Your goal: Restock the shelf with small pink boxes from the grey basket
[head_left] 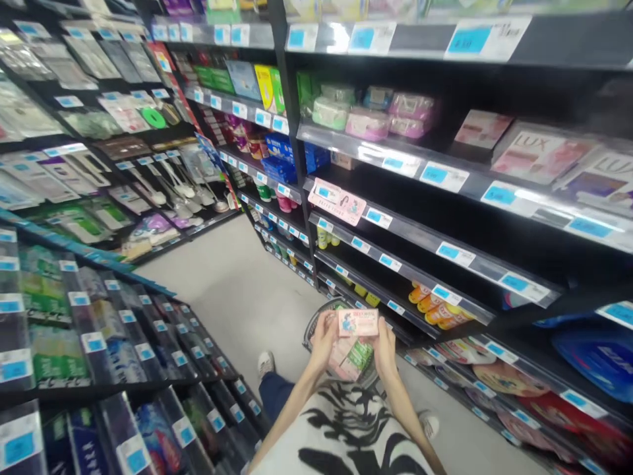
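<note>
A small pink soap box point(359, 323) with a blue figure and red lettering is held level in front of my body, its printed face toward me. My left hand point(322, 338) grips the box at its left end. At the right end, my right hand point(384, 344) has its fingers round the edge. Below the box stands a dark basket point(310, 323) on the floor, partly hidden by my hands and shirt. Inside it lie pink boxes point(341, 359) and a green-and-white pack point(359, 355).
Shelves rise on the right, with LUX boxes point(544, 150), pastel soap dishes point(368, 123), orange-capped bottles point(435, 305) and a pink shelf sign point(337, 200). At left is a rack of toothpaste-like packs point(54, 316). Kitchen utensils point(182, 185) hang at the back. Grey floor point(222, 270) runs between.
</note>
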{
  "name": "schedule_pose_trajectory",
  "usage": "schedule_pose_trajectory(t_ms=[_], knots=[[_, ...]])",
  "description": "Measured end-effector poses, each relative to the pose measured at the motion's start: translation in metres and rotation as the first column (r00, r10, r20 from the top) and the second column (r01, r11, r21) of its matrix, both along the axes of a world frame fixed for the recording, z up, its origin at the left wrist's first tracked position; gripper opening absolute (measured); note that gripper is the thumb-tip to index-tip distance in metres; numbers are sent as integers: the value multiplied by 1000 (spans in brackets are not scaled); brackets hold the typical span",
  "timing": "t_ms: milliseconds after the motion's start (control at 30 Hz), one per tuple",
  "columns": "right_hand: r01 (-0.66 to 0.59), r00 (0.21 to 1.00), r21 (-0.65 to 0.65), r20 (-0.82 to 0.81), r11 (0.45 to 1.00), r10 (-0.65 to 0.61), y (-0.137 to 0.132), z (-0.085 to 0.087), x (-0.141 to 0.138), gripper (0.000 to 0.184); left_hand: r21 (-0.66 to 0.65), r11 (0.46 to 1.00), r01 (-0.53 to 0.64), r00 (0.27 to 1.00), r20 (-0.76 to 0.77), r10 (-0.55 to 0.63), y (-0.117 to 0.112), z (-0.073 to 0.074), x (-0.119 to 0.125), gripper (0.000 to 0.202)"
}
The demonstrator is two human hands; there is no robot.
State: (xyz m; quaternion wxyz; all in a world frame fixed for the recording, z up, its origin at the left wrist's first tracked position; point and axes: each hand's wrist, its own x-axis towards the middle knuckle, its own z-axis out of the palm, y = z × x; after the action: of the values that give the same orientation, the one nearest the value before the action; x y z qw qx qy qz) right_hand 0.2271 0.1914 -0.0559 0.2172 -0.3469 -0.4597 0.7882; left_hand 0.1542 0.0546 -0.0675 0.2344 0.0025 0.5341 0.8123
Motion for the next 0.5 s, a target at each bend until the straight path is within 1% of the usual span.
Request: schedule_pose_trajectory(t_ms=[100, 167, 333, 500], knots=[[11, 1000, 9, -24, 1000, -11, -2, 7, 1, 56, -37, 999, -7, 998, -55, 5, -3, 8, -3, 48], [10, 1000, 39, -29, 999, -9, -2, 9, 4, 54, -68, 998, -8, 996, -86, 2, -2, 10, -3, 47], [20, 1000, 102, 14, 995, -22, -1, 9, 12, 52, -87, 996, 5, 995, -95, -14, 1, 8, 0, 48], [67, 997, 186, 25, 980, -73, 0, 4, 13, 49, -100, 992, -75, 994, -91, 66, 3, 7, 2, 47]])
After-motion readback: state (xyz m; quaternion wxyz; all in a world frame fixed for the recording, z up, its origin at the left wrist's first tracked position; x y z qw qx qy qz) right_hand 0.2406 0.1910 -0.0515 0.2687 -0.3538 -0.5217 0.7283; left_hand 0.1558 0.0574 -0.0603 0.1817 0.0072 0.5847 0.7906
